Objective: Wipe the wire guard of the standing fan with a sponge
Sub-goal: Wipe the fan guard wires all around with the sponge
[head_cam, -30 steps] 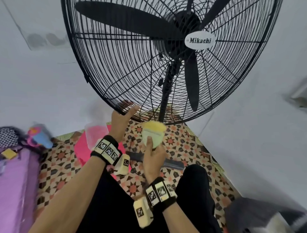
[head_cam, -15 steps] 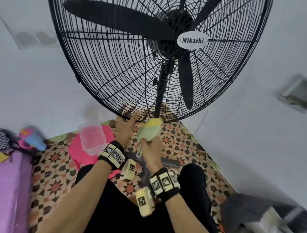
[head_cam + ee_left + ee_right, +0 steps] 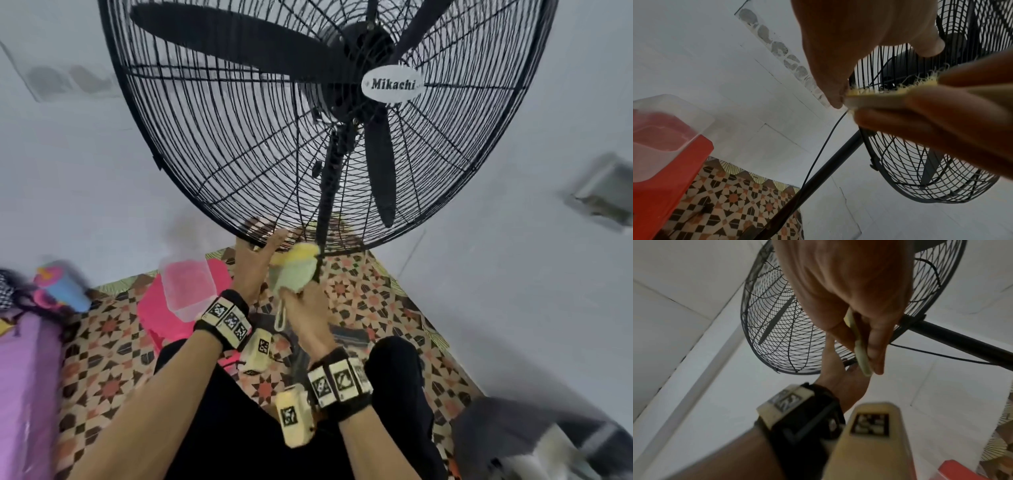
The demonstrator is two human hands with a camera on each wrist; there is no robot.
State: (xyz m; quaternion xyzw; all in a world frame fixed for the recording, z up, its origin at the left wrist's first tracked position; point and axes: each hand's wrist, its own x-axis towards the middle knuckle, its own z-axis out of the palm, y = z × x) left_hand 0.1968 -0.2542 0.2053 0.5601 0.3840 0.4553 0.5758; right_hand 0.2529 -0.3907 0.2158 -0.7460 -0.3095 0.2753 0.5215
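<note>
Up at the lower rim of the fan, both forearms reach forward and upward from the lap, each wrist strapped with a black band carrying cream marker blocks. Its fingers curled, the right hand [image 3: 306,313] pinches a flat pale green sponge with a fuzzy yellow scrubbing face [image 3: 295,270], thumb on one side and fingers on the other, and holds its yellow edge against the bottom wires of the round black wire guard [image 3: 219,164], just beside the black upright pole [image 3: 328,192]. The left hand [image 3: 254,265] lies close beside it with fingers straight and spread, their tips touching the guard's lower rim. A white oval badge [image 3: 393,84] at the guard's centre reads "Mikachi". Behind the left wrist a clear plastic tub [image 3: 187,289] sits on a pink stool [image 3: 159,315] over the patterned floor mat [image 3: 106,339].
</note>
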